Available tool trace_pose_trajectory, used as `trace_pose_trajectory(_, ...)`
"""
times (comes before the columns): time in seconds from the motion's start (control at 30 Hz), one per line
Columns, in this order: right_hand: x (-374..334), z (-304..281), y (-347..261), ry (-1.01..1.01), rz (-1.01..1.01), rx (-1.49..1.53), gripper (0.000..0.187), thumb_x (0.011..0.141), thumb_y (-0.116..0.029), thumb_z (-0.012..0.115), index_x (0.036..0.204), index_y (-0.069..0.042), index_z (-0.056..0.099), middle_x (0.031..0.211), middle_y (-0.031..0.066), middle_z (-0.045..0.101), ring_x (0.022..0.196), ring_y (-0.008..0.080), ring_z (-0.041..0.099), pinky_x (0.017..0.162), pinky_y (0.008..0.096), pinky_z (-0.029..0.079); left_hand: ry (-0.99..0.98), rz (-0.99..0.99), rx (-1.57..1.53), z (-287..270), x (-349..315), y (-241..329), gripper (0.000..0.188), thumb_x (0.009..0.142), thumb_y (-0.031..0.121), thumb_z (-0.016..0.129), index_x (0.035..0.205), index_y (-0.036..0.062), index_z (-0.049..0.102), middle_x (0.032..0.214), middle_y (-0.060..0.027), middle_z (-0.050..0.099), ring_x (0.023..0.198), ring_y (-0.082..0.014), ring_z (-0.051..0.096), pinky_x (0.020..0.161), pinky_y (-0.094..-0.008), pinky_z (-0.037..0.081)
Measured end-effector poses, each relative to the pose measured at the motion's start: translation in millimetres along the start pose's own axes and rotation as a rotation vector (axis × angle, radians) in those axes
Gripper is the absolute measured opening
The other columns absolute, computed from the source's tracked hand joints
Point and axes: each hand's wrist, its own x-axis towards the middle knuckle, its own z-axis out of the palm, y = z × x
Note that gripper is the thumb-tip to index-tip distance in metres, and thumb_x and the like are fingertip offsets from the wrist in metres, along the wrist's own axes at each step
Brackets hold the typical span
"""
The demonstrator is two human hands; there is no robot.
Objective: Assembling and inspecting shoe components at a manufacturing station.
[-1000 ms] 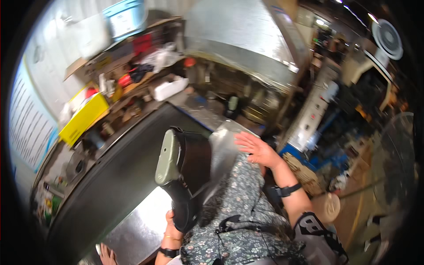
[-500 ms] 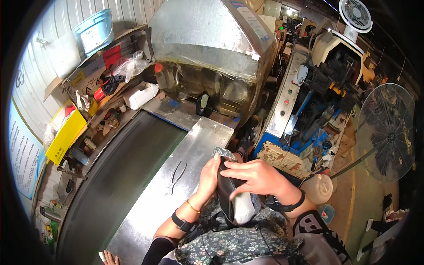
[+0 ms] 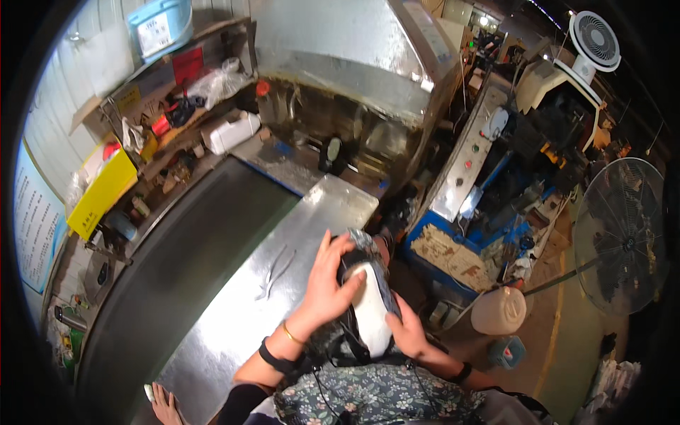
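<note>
A dark shoe upper with a long white sole-shaped underside [image 3: 371, 312] lies in my lap, its white face turned up. My left hand [image 3: 331, 278] lies over its far end, fingers curled round the dark edge and the thumb on the white face. Along the right side, my right hand [image 3: 409, 327] grips the dark edge with thumb and fingers; part of that hand is hidden. A floral apron [image 3: 382, 397] is beneath the shoe upper. On the metal tabletop [image 3: 212, 340] to the left lie pliers [image 3: 275, 275], blurred.
Another person's hand [image 3: 167, 406] rests at the table's lower left corner. A dark conveyor belt [image 3: 177, 262] runs beyond the table toward a metal hooded machine [image 3: 340, 57]. Right stand a blue-framed machine [image 3: 453, 248], a plastic jug [image 3: 499, 310] and a large fan [image 3: 623, 237].
The shoe upper has turned so more of its white underside shows. My right hand has moved down from the far end to the right side; my left hand now spreads over the far end.
</note>
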Motion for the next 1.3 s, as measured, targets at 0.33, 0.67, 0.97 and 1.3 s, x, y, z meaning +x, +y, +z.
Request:
trace_pose_trajectory(0.33, 72, -35, -12, 0.009, 0.859, 0.762, 0.042, 0.098, -0.023, 0.062, 0.132, 0.002, 0.058, 0.119, 0.0075, 0.067, 0.103, 0.0136, 0.064, 0.093, 0.0282, 0.050, -0.124, -0.476, -0.564, 18, -15, -26, 0.062, 0.080, 0.016, 0.081, 0.131, 0.0016, 0.049, 0.118, -0.0101, 0.060, 0.109, -0.0180, 0.057, 0.096, -0.0316, 0.046)
trace_pose_trajectory(0.67, 68, -5, -68, -0.107, -0.351, -1.081, 0.033, 0.094, -0.021, 0.053, 0.108, 0.009, 0.059, 0.093, 0.0229, 0.066, 0.081, 0.0353, 0.065, 0.072, 0.0428, 0.053, -0.022, -0.461, -0.418, 34, -10, -30, 0.059, 0.077, 0.014, 0.080, 0.125, -0.0017, 0.050, 0.115, -0.0152, 0.063, 0.107, -0.0224, 0.060, 0.095, -0.0345, 0.047)
trace_pose_trajectory(0.97, 2, -56, -22, -0.426, 0.154, -0.279, 0.055, 0.107, -0.034, 0.036, 0.150, -0.001, 0.032, 0.135, 0.0137, 0.058, 0.120, 0.0229, 0.058, 0.102, 0.0337, 0.045, -0.100, -0.450, -0.366, 33, -19, -25, 0.061, 0.080, 0.016, 0.079, 0.129, -0.0014, 0.049, 0.118, -0.0129, 0.061, 0.111, -0.0210, 0.058, 0.098, -0.0335, 0.045)
trace_pose_trajectory(1.3, 48, 15, -47, -0.145, 0.291, 0.632, 0.058, 0.104, -0.024, 0.052, 0.150, 0.001, 0.029, 0.138, 0.0124, 0.050, 0.122, 0.0180, 0.050, 0.104, 0.0322, 0.041, 0.138, -0.592, -0.400, 26, -16, -14, 0.058, 0.103, 0.035, 0.040, 0.143, -0.0080, 0.039, 0.135, -0.0284, 0.053, 0.129, -0.0380, 0.049, 0.110, -0.0425, 0.036)
